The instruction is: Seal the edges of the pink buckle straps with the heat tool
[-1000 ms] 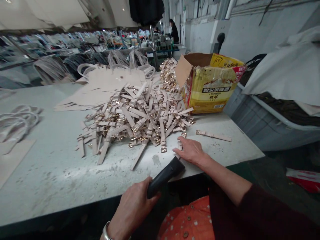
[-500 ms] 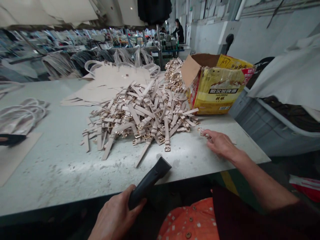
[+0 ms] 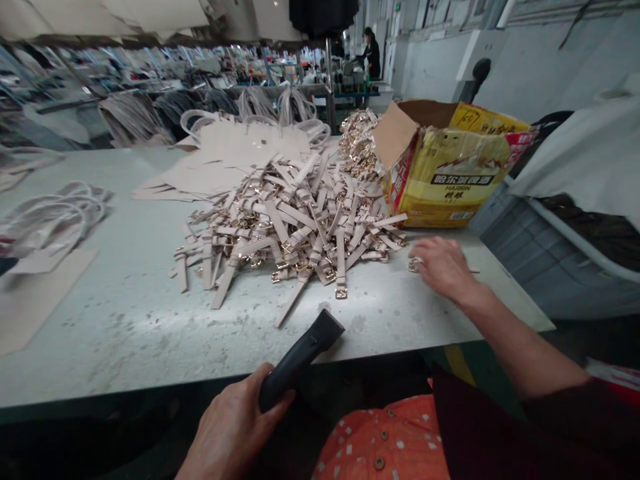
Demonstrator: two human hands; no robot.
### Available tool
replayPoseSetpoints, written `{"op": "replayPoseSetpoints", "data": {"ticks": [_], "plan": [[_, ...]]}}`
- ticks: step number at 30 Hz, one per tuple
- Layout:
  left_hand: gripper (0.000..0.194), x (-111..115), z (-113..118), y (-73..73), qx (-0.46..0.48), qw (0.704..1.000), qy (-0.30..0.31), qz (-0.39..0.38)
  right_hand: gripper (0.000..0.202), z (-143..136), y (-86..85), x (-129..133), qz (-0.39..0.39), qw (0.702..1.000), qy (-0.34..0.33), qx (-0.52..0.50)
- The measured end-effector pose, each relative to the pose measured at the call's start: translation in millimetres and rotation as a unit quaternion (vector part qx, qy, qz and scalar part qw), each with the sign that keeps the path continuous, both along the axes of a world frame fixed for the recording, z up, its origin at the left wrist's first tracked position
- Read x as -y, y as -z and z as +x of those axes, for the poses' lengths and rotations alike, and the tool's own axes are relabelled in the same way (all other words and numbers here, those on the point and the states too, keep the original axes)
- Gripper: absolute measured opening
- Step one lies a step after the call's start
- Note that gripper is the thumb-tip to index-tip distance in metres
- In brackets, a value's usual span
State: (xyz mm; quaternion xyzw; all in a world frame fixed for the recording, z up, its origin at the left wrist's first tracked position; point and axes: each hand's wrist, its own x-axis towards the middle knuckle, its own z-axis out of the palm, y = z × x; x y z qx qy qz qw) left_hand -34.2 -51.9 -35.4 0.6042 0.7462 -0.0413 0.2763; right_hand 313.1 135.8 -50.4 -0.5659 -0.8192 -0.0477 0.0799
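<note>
My left hand (image 3: 235, 423) is closed round a black hand tool (image 3: 303, 353) with a flared, flat end. It holds the tool at the table's front edge, pointing up and to the right. To the right, my right hand (image 3: 443, 268) is low over the table, its fingers curled over a beige strap with a gold buckle (image 3: 414, 265). The buckle peeks out at the fingertips, and a thin end shows past the wrist side; the middle is hidden under the hand. A large heap of beige buckle straps (image 3: 300, 220) lies just left of this hand.
A yellow cardboard box (image 3: 450, 180) stands open behind my right hand, beside a second heap of buckled pieces (image 3: 360, 143). Flat beige panels (image 3: 220, 153) and looped straps (image 3: 55, 220) lie left. A grey bin (image 3: 540, 247) adjoins the table's right edge. A person (image 3: 371, 53) stands far back.
The view has shifted a little, so the scene sits further right. My right hand has turned palm-down over the strap, its fingers curling lower. The left hand keeps the black tool nearly in place.
</note>
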Motion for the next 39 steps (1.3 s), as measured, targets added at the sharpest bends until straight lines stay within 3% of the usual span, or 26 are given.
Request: {"op": "replayPoseSetpoints", "data": {"ticks": [2,4,6,9,15,21,26,29,39], "plan": [[0.025,-0.3,1.0,-0.7,0.000,1.000,0.000,0.001,0.040,-40.5,2.8,-8.7,-0.027,0.984,-0.171,-0.029],[0.024,0.4,2.4,-2.1,0.000,1.000,-0.002,0.000,0.044,-76.7,9.3,-20.6,-0.044,0.956,-0.287,-0.026],[0.024,1.6,3.7,-3.9,-0.001,1.000,-0.006,-0.004,0.038,-101.9,16.5,-32.3,-0.049,0.935,-0.351,-0.012],[0.025,2.7,3.8,-5.5,0.001,1.000,-0.009,-0.012,0.023,-117.3,22.6,-43.0,-0.046,0.919,-0.392,0.001],[0.028,-0.7,-4.7,-3.2,-0.002,1.000,-0.011,-0.020,0.009,-113.5,25.5,-22.6,-0.077,0.903,-0.421,-0.034],[0.029,-8.5,-7.2,-8.2,-0.027,0.999,0.022,-0.024,0.008,-103.1,47.0,30.1,-0.133,0.912,-0.339,-0.188],[0.028,-19.8,-4.9,-9.3,-0.048,0.996,0.068,-0.031,0.013,-96.6,61.6,45.4,-0.152,0.894,-0.318,-0.276],[0.029,-26.5,-3.1,-8.7,-0.056,0.994,0.080,-0.046,0.016,-95.2,61.8,45.9,-0.161,0.893,-0.319,-0.274],[0.024,-38.8,-1.2,-8.8,-0.026,0.993,0.098,-0.064,0.017,-91.2,54.6,55.4,-0.137,0.931,-0.277,-0.192]]}}
